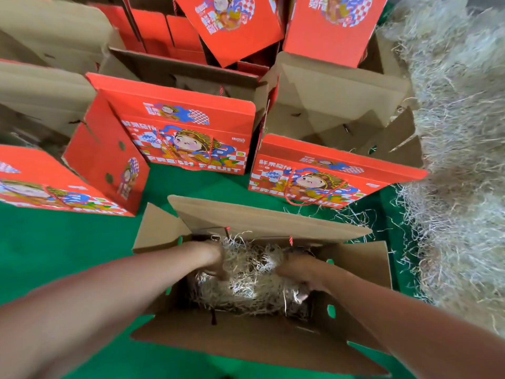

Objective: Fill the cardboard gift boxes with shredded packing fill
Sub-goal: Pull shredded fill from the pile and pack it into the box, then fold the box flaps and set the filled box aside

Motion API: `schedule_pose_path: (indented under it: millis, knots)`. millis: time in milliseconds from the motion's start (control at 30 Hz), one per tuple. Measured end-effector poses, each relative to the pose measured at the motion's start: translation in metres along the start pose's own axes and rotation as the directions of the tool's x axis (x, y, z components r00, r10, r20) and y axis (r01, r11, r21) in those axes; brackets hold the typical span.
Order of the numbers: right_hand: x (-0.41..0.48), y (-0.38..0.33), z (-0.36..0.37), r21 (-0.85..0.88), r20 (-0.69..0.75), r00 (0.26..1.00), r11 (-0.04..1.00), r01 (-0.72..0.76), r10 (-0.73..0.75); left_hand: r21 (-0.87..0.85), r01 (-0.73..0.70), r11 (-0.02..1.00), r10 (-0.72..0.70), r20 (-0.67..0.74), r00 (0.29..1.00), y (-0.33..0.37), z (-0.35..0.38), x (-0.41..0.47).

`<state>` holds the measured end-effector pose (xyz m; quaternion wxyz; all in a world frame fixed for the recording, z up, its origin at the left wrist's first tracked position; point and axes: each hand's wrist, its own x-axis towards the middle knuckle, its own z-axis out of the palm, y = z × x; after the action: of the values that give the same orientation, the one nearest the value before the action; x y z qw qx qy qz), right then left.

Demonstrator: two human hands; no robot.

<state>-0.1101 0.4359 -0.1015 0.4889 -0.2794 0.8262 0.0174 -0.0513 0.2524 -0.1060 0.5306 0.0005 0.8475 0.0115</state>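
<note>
Head view looks down on a green surface (pixel 54 242) crowded with cardboard gift boxes. Farthest left, one red printed box (pixel 41 176) lies partly cut off by the frame edge. Next to it a second red box (pixel 185 127) stands with its "FRESH FRUIT" face toward the camera and its long axis running left to right. Behind these, two more red boxes (pixel 235 26) (pixel 333 26) lean at angles among plain brown flaps.

Nearest the camera sits one open box (pixel 246 343), its mouth facing up, all four brown flaps spread outward, and its long axis lying left to right across the view. A mass of shredded fill (pixel 251 283) lies inside it. The left hand (pixel 214 259) reaches in at the left of the fill and the right hand (pixel 296 269) at the right. The fingers of both are sunk among the strands, and I cannot tell whether they grip or only press.

Just right of the second box, a third front-row red box (pixel 328 170) stands open, showing its brown inside. One big heap of fill (pixel 459 160) fills the right edge, with loose strands (pixel 355 214) trailing onto the green.
</note>
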Motion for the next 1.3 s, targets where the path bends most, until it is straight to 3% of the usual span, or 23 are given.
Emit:
schedule_pose_path:
  millis: [67, 200, 300, 367, 433, 500, 567, 667, 867, 967, 1067, 1133, 1167, 1233, 1300]
  knots:
    - [-0.011, -0.005, -0.005, -0.039, 0.009, 1.000, 0.999, -0.024, 0.024, -0.005, -0.011, 1.000, 0.011, -0.028, 1.000, -0.003, 0.000, -0.007]
    - [-0.029, -0.004, -0.011, -0.158, -0.123, 0.992, 0.987, 0.003, -0.022, 0.026, 0.016, 1.000, -0.011, -0.200, 0.980, -0.007, -0.002, -0.024]
    - [-0.043, -0.011, -0.015, -0.292, -0.158, 0.986, 0.952, -0.094, 0.049, 0.145, -0.075, 0.987, 0.118, -0.323, 0.939, 0.000, -0.003, -0.033]
    - [-0.053, -0.022, -0.015, -0.465, -0.157, 0.988, 0.881, -0.084, 0.012, 0.284, -0.200, 0.938, 0.272, -0.240, 0.932, 0.008, -0.001, -0.036]
    - [-0.058, -0.031, -0.013, -0.565, -0.102, 0.994, 0.825, -0.017, -0.049, 0.403, -0.293, 0.867, 0.335, -0.037, 0.942, 0.018, 0.005, -0.031]
    - [-0.054, -0.038, -0.008, -0.576, 0.017, 0.989, 0.807, 0.130, -0.146, 0.384, -0.322, 0.865, 0.327, 0.055, 0.944, 0.026, 0.009, -0.017]
    - [-0.038, -0.040, -0.003, -0.596, 0.172, 0.970, 0.767, 0.240, -0.170, 0.345, -0.334, 0.877, 0.336, 0.056, 0.940, 0.028, 0.008, -0.007]
    - [0.000, -0.032, 0.006, -0.704, 0.364, 0.930, 0.640, 0.308, -0.047, 0.371, -0.276, 0.887, 0.277, 0.052, 0.959, 0.018, 0.012, 0.007]
    - [0.030, -0.019, 0.022, -0.582, 0.449, 0.893, 0.767, 0.270, 0.026, 0.490, -0.131, 0.862, 0.056, 0.165, 0.985, -0.003, 0.021, 0.016]
    - [0.023, -0.015, 0.021, -0.617, 0.469, 0.883, 0.716, 0.326, 0.001, 0.481, -0.160, 0.862, 0.024, 0.276, 0.961, -0.001, 0.008, 0.012]
    - [0.009, -0.019, 0.014, -0.641, 0.273, 0.950, 0.707, 0.299, -0.154, 0.538, -0.243, 0.808, 0.206, 0.128, 0.970, 0.012, 0.000, 0.002]
    - [0.004, -0.024, 0.014, -0.617, 0.084, 0.980, 0.763, 0.191, -0.178, 0.536, -0.271, 0.800, 0.378, -0.099, 0.921, 0.018, 0.004, 0.002]
    - [0.003, -0.026, 0.014, -0.615, 0.057, 0.986, 0.772, 0.159, -0.158, 0.506, -0.301, 0.808, 0.445, -0.191, 0.875, 0.020, 0.008, 0.005]
    - [0.007, -0.021, 0.018, -0.680, 0.116, 0.990, 0.719, 0.141, -0.084, 0.460, -0.399, 0.793, 0.543, -0.235, 0.806, 0.022, 0.018, 0.016]
    - [0.011, -0.018, 0.024, -0.703, 0.211, 0.976, 0.685, 0.189, -0.053, 0.479, -0.428, 0.766, 0.556, -0.160, 0.816, 0.022, 0.027, 0.030]
